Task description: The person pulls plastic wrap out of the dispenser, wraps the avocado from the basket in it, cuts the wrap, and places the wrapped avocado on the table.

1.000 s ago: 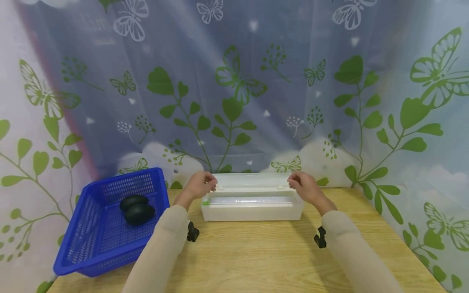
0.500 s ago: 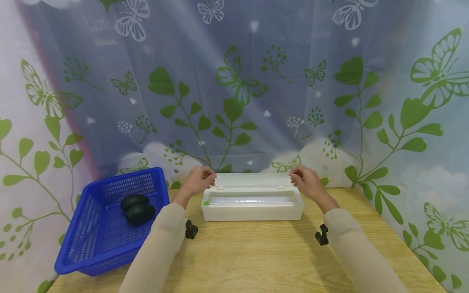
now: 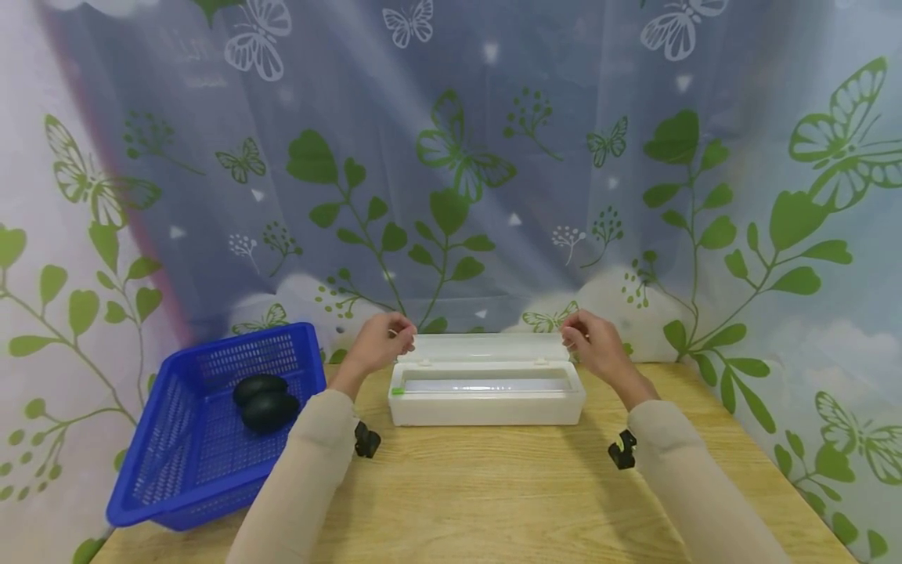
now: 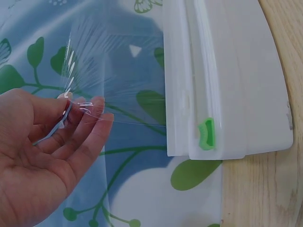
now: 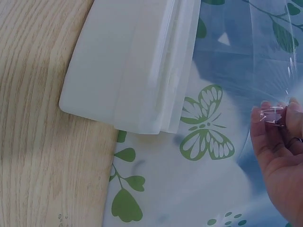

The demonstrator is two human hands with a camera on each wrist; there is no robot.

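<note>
Pinching, with left hand (image 3: 380, 342) and right hand (image 3: 597, 345), clear film (image 4: 85, 61) stretched from white box (image 3: 486, 411) near far edge of table (image 3: 486, 486). Holding it slightly higher than moments ago; probably drawing out more length.

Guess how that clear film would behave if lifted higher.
The clear film is probably floppy, since it gathers into creases at the left hand. It is likely light, being thin enough that the backdrop shows through.
</note>
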